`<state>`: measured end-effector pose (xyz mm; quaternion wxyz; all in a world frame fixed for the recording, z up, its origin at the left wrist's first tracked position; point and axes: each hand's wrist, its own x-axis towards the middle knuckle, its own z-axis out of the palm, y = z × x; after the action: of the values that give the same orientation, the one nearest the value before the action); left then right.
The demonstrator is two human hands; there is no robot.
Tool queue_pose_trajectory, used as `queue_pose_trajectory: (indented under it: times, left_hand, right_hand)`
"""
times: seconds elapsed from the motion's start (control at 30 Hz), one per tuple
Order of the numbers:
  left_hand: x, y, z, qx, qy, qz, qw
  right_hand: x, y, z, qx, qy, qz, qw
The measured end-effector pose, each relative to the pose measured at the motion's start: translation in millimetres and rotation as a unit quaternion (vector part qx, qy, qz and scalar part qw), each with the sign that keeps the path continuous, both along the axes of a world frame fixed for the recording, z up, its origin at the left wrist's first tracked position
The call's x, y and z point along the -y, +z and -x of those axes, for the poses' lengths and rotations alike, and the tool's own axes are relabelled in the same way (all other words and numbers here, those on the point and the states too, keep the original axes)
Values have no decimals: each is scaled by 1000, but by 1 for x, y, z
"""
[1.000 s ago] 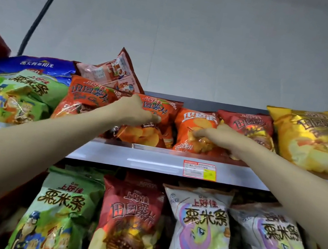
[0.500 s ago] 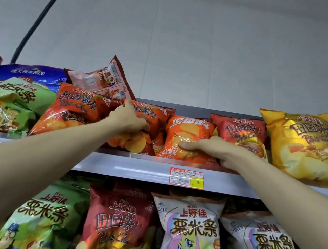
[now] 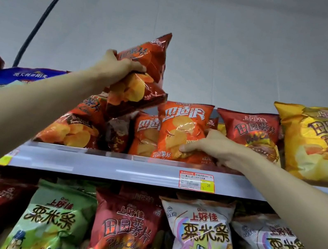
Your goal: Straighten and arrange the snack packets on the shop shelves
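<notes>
On the top shelf (image 3: 108,165), the right hand (image 3: 213,150) is pinching an upright orange packet (image 3: 179,131), its thumb lying on the front and its fingers going behind the right edge. At eleven o'clock from it, the left hand (image 3: 116,68) is gripping a tilted red packet (image 3: 145,73), holding it in the air above the row. A dark red packet (image 3: 251,130) and a yellow packet (image 3: 318,141) are standing at three o'clock.

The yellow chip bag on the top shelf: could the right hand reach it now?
Probably yes: the yellow bag stands uncovered on the shelf, past the red packet beside the right hand, though that hand grips an orange packet.
</notes>
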<state>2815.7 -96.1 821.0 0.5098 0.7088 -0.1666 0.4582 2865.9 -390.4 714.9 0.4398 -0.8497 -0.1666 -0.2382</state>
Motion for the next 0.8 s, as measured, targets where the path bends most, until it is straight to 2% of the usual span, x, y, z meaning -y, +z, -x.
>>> queue_pose_trajectory:
  times: [0.1, 0.27, 0.47, 0.63, 0.73, 0.8]
  left_hand:
    - [-14, -6, 14, 27, 7, 18, 999]
    - [-37, -14, 36, 39, 27, 33, 998]
    - [-42, -28, 51, 53, 49, -20, 997]
    - [-16, -42, 50, 68, 48, -75, 994]
    - [12, -44, 44, 75, 36, -100, 992]
    - [33, -44, 40, 83, 27, -109, 990]
  right_hand:
    - [-27, 4, -6, 37, 6, 23, 999]
    - [-71, 9, -26, 42, -26, 70, 996]
    - [-108, 12, -23, 18, -37, 139, 989]
    - [-96, 13, -16, 18, -22, 162, 986]
    - [-69, 12, -4, 35, -18, 142, 989]
    - [-43, 10, 6, 49, -53, 125, 990]
